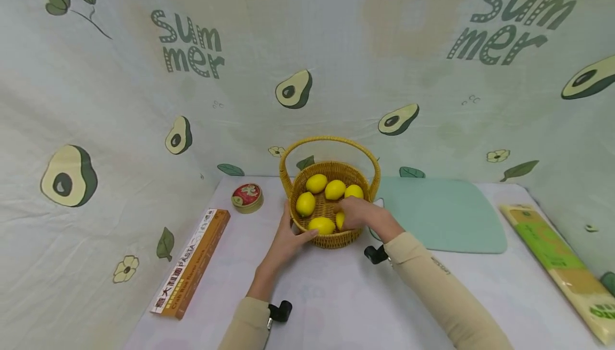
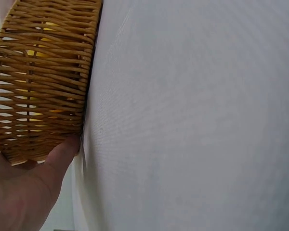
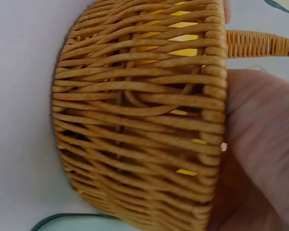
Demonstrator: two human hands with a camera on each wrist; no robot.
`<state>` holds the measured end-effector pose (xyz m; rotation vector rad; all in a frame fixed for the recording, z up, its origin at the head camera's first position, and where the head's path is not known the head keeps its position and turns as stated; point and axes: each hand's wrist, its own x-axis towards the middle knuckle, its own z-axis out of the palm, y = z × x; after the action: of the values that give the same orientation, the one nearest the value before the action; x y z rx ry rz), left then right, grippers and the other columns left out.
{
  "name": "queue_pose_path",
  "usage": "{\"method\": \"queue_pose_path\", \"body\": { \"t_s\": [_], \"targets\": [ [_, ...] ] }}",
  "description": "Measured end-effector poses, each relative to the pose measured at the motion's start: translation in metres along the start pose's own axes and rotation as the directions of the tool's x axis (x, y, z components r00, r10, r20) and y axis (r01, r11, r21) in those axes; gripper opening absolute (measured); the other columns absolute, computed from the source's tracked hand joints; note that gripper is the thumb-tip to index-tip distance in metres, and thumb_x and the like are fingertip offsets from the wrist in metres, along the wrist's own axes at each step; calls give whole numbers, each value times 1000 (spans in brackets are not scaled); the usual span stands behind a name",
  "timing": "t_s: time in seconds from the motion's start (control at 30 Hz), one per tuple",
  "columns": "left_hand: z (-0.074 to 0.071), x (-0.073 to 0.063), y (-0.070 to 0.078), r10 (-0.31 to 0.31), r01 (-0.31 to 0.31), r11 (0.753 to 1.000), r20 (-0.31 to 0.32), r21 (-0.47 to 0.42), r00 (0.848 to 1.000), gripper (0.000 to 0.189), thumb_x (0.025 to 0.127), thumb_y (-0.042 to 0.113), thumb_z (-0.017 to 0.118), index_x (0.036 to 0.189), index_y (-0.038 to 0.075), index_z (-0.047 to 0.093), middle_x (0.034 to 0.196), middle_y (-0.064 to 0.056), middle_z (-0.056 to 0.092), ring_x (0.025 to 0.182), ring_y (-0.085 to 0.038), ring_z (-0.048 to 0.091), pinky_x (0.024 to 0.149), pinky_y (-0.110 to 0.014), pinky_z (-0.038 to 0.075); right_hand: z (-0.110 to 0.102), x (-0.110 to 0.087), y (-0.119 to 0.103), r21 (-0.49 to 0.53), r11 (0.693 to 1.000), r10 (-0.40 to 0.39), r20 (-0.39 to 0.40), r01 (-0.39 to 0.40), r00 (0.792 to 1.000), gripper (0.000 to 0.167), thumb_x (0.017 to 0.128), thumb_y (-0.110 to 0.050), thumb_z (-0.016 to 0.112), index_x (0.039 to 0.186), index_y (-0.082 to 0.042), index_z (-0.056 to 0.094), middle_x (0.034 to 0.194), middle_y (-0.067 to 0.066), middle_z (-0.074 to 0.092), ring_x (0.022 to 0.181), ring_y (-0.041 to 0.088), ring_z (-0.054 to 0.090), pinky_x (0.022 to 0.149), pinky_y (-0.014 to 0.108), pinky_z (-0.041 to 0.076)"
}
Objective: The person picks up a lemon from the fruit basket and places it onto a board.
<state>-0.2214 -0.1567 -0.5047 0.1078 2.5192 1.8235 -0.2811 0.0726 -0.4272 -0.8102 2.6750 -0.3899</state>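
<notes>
A wicker basket (image 1: 337,240) with a tall arched handle (image 1: 331,139) stands on the white-covered table and holds several yellow lemons (image 1: 316,183). My left hand (image 1: 286,240) grips the basket's left side, its thumb at the front rim and its fingers along the outer wall. In the left wrist view, the woven wall (image 2: 43,91) rises beside that hand. Over the right part of the rim reaches my right hand (image 1: 357,213), its fingers down inside around a lemon (image 1: 339,220). From the right wrist, the basket wall (image 3: 139,110) hides those fingertips.
A pale green cutting board (image 1: 442,216) lies right of the basket, partly behind it. Farther right is a long yellow-green noodle packet (image 1: 557,259). On the left are a pasta box (image 1: 192,264) and a round red-topped tin (image 1: 247,198). Patterned cloth (image 1: 336,46) hangs behind.
</notes>
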Motion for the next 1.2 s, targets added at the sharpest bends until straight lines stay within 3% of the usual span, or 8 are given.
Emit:
{"method": "queue_pose_path", "body": {
  "t_s": [0.1, 0.23, 0.4, 0.7, 1.07, 1.2],
  "targets": [
    [2, -2, -1, 5, -5, 1000, 9, -2, 1000, 118, 84, 37, 79, 158, 32, -12, 169, -1, -7, 156, -25, 7, 125, -54, 11, 4, -5, 2, 20, 999, -23, -66, 24, 998, 53, 82, -18, 78, 132, -7, 63, 111, 5, 69, 87, 17, 56, 79, 34, 49],
    [4, -3, -1, 5, -5, 1000, 9, 6, 1000, 117, 85, 39, 79, 158, 33, -12, 169, 0, -7, 156, -25, 6, 125, -55, 11, 6, -12, 4, 20, 999, -38, -158, 42, 987, 60, 79, -24, 79, 134, -7, 62, 133, 11, 63, 107, 21, 61, 92, 41, 53],
    [4, -4, 0, 3, -3, 1000, -6, 24, 1000, 117, 84, 43, 79, 158, 34, -11, 169, 0, -6, 156, -24, 5, 125, -54, 12, 1, -19, 4, 36, 999, -31, -198, 38, 980, 63, 79, -28, 77, 137, -10, 60, 145, 14, 53, 117, 28, 59, 94, 46, 52],
    [3, -2, 1, 15, -14, 999, -8, 48, 1000, 116, 84, 45, 78, 158, 34, -11, 169, 1, -6, 157, -23, 2, 125, -55, 10, -12, -39, 6, 80, 994, -47, -279, 72, 959, 62, 79, -29, 79, 137, -16, 60, 134, 10, 58, 107, 23, 59, 84, 41, 53],
    [3, -2, 0, 10, -10, 1000, -6, 23, 1000, 117, 84, 42, 78, 158, 33, -12, 169, -2, -7, 157, -23, 4, 125, -53, 11, -26, -81, 24, 113, 985, -91, -311, 131, 946, 54, 79, -25, 79, 131, -17, 65, 132, 10, 59, 110, 25, 59, 88, 40, 53],
    [3, -2, 2, 11, -11, 1000, -7, 15, 1000, 117, 85, 40, 78, 158, 33, -12, 169, -1, -7, 157, -25, 4, 125, -54, 10, -30, -94, 36, 133, 980, -103, -291, 147, 951, 51, 80, -23, 78, 130, -17, 65, 131, 7, 60, 108, 21, 58, 86, 36, 52]
  ]
}}
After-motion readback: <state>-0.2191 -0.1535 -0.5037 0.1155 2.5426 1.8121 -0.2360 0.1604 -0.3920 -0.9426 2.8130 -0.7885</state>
